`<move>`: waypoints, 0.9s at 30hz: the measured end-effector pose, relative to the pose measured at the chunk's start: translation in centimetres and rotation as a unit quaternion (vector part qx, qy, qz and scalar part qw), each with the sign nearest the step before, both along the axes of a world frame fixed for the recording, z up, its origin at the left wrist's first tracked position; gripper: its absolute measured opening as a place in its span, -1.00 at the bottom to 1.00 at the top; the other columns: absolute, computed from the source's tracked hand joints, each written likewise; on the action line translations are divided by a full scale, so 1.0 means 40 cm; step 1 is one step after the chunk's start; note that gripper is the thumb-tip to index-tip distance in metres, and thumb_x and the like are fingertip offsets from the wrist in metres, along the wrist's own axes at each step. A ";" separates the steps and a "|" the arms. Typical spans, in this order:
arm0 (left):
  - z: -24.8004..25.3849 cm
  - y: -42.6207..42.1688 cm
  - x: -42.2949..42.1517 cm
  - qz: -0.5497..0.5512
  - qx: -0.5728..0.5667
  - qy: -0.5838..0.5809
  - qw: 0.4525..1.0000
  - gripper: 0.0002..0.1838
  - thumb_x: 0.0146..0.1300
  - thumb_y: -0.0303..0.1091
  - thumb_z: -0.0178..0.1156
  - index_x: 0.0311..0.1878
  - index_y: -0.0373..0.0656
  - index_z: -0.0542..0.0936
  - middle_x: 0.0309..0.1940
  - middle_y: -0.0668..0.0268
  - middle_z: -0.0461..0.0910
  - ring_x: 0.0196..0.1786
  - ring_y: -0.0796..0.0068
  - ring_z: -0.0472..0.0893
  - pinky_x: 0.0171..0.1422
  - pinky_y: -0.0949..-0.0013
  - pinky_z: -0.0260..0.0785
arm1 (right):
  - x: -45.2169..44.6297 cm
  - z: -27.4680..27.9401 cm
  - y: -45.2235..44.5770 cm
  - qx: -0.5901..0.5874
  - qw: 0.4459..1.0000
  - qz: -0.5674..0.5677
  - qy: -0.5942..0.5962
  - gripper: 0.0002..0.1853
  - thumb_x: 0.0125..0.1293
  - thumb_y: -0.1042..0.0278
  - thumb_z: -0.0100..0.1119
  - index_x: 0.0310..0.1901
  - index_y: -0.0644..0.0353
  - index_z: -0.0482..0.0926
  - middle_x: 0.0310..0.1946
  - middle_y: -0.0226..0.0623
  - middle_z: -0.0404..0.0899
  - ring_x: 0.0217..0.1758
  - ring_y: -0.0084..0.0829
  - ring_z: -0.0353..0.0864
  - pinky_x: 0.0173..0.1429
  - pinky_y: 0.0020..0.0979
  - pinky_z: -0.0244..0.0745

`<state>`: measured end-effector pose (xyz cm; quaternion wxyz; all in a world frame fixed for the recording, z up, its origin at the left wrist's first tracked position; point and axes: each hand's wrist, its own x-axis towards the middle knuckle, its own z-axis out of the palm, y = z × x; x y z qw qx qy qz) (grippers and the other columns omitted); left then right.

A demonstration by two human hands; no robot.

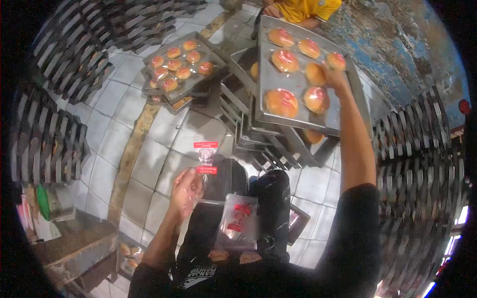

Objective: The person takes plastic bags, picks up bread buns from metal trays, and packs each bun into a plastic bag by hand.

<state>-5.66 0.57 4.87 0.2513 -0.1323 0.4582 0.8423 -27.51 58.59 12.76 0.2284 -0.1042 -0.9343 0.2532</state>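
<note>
Tiled floor [150, 155], "GANJAR" shirt [201, 275], left fingers [192, 180] pinching printed wrapper [205, 157], right fingers [333, 75] at bun [314, 75], grip unclear

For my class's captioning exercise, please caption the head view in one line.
Left hand holds a clear printed bag; right hand reaches to a bun on a tray.

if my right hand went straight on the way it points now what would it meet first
Probably the plain-looking bun just beside the right hand, in the top tray; depth is unclear, so they may be touching.
</note>
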 end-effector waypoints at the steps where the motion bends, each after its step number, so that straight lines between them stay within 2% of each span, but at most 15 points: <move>1: 0.000 -0.010 0.002 0.002 -0.023 -0.019 1.000 -0.77 0.53 -0.12 0.22 -0.13 -0.08 0.57 -0.50 0.46 0.44 -0.46 0.58 0.42 -0.34 0.36 0.31 | -0.020 -0.017 0.013 0.008 1.000 -0.023 -0.013 -0.34 0.36 -0.22 0.36 0.05 0.38 0.66 -0.15 -0.20 0.70 -0.17 -0.41 0.69 -0.11 -0.33 0.60; 3: -0.013 -0.024 -0.001 0.020 -0.025 -0.027 0.999 -0.75 0.53 -0.10 0.21 -0.11 -0.10 0.57 -0.44 0.40 0.51 -0.41 0.52 0.50 -0.29 0.30 0.40 | -0.042 -0.009 -0.020 0.023 0.997 -0.068 -0.042 -0.27 0.22 -0.24 0.49 0.07 0.37 0.64 -0.14 -0.19 0.70 -0.16 -0.40 0.69 -0.15 -0.33 0.60; 6: -0.011 0.004 -0.023 0.046 -0.020 -0.030 0.998 -0.70 0.53 -0.08 0.20 -0.07 -0.15 0.57 -0.31 0.27 0.62 -0.24 0.36 0.64 -0.12 0.17 0.55 | 0.048 0.075 -0.116 -0.022 0.993 -0.017 -0.112 -0.34 0.23 -0.03 0.55 0.11 0.39 0.59 -0.08 -0.18 0.71 -0.13 -0.42 0.70 -0.14 -0.33 0.61; 8: 0.002 0.032 -0.035 0.067 -0.030 -0.032 0.997 -0.68 0.53 -0.07 0.21 -0.05 -0.18 0.56 -0.24 0.21 0.67 -0.13 0.28 0.71 -0.01 0.11 0.62 | 0.109 0.092 -0.188 -0.173 0.977 0.056 -0.112 -0.42 0.25 0.16 0.54 0.15 0.37 0.55 -0.02 -0.18 0.70 -0.08 -0.42 0.71 -0.02 -0.34 0.63; 9: 0.002 0.046 -0.047 0.062 0.002 -0.023 0.998 -0.69 0.54 -0.08 0.19 0.00 -0.16 0.56 -0.07 0.15 0.67 0.00 0.24 0.70 0.09 0.08 0.60 | 0.149 0.136 -0.239 -0.176 0.976 0.067 -0.109 -0.42 0.25 0.16 0.54 0.15 0.37 0.55 -0.02 -0.18 0.70 -0.08 -0.42 0.71 -0.02 -0.34 0.63; 10: 0.003 0.053 -0.060 0.061 0.036 -0.012 0.997 -0.70 0.55 -0.09 0.17 0.04 -0.15 0.55 0.09 0.09 0.67 0.12 0.20 0.69 0.19 0.05 0.58 | 0.205 0.208 -0.302 -0.198 0.976 0.084 -0.020 -0.43 0.26 0.22 0.53 0.18 0.35 0.53 0.00 -0.18 0.70 -0.03 -0.41 0.71 0.06 -0.34 0.62; 13: 0.027 0.079 -0.095 0.081 0.080 0.000 0.993 -0.66 0.53 -0.10 0.21 0.08 -0.20 0.55 0.20 0.05 0.65 0.22 0.13 0.67 0.27 0.02 0.54 | 0.402 0.295 -0.501 -0.220 0.950 0.075 0.209 -0.46 0.26 0.28 0.50 0.19 0.32 0.53 0.00 -0.21 0.71 0.07 -0.36 0.73 0.22 -0.31 0.60; 15: 0.019 0.112 -0.122 0.084 0.090 0.001 0.992 -0.68 0.54 -0.12 0.21 0.08 -0.19 0.58 0.15 0.07 0.69 0.19 0.18 0.69 0.22 0.06 0.59 | 0.532 0.314 -0.625 -0.313 0.939 0.084 0.115 -0.44 0.25 0.26 0.53 0.20 0.30 0.54 0.05 -0.20 0.71 0.10 -0.37 0.72 0.26 -0.30 0.58; 17: 0.033 0.140 -0.125 0.078 0.093 0.000 0.993 -0.70 0.54 -0.14 0.22 0.08 -0.18 0.60 0.10 0.09 0.72 0.16 0.23 0.72 0.17 0.10 0.63 | 0.643 0.233 -0.729 -0.366 0.918 0.147 0.050 -0.41 0.21 0.29 0.58 0.22 0.28 0.55 0.06 -0.21 0.73 0.08 -0.36 0.73 0.27 -0.27 0.59; 18: 0.047 0.157 -0.124 0.065 0.081 -0.025 0.994 -0.69 0.53 -0.14 0.25 0.09 -0.18 0.60 0.10 0.11 0.72 0.15 0.25 0.72 0.16 0.10 0.64 | 0.704 0.208 -0.807 -0.345 0.931 0.119 -0.001 -0.39 0.17 0.32 0.62 0.21 0.26 0.56 0.08 -0.21 0.70 0.15 -0.36 0.70 0.26 -0.27 0.59; 19: 0.058 0.174 -0.120 0.052 0.068 -0.051 0.995 -0.69 0.51 -0.15 0.27 0.11 -0.18 0.60 0.09 0.13 0.72 0.15 0.26 0.73 0.14 0.10 0.65 | 0.752 0.142 -0.853 -0.153 0.975 0.156 0.046 -0.42 0.12 0.40 0.61 0.17 0.25 0.56 0.11 -0.14 0.66 0.20 -0.27 0.67 0.25 -0.27 0.59; 21: 0.108 0.203 -0.076 0.060 0.104 -0.038 0.992 -0.68 0.44 -0.14 0.36 0.03 -0.19 0.64 0.03 0.13 0.73 0.08 0.25 0.75 0.03 0.10 0.66 | 0.806 0.034 -0.896 -0.047 0.954 0.275 0.110 -0.51 0.08 0.56 0.50 0.07 0.26 0.55 0.11 -0.03 0.59 0.16 0.02 0.65 0.25 -0.16 0.61; 23: 0.164 0.215 -0.034 0.001 0.141 -0.032 0.989 -0.67 0.50 -0.14 0.24 0.13 -0.17 0.59 0.05 0.11 0.71 0.15 0.14 0.71 0.23 0.05 0.59 | 0.807 -0.015 -0.856 0.081 0.958 0.227 0.159 -0.54 0.01 0.62 0.46 0.00 0.25 0.56 0.09 -0.05 0.59 0.17 0.06 0.64 0.26 -0.12 0.61; 25: 0.167 0.220 -0.008 -0.039 0.170 0.027 0.984 -0.66 0.49 -0.13 0.22 0.16 -0.13 0.60 0.07 0.17 0.71 0.12 0.23 0.72 0.25 0.16 0.58 | 0.810 -0.023 -0.846 0.057 0.955 0.209 0.205 -0.55 -0.02 0.63 0.44 -0.03 0.24 0.56 0.07 -0.05 0.60 0.16 0.07 0.64 0.25 -0.07 0.62; 27: 0.222 0.194 0.035 -0.112 0.162 -0.068 0.978 -0.65 0.49 -0.09 0.18 0.14 -0.12 0.62 0.03 0.24 0.73 0.09 0.33 0.72 0.25 0.22 0.56 | 0.802 0.034 -0.865 0.087 0.936 0.227 0.254 -0.55 -0.09 0.64 0.40 -0.07 0.22 0.56 0.01 -0.09 0.63 0.14 -0.01 0.67 0.35 0.07 0.51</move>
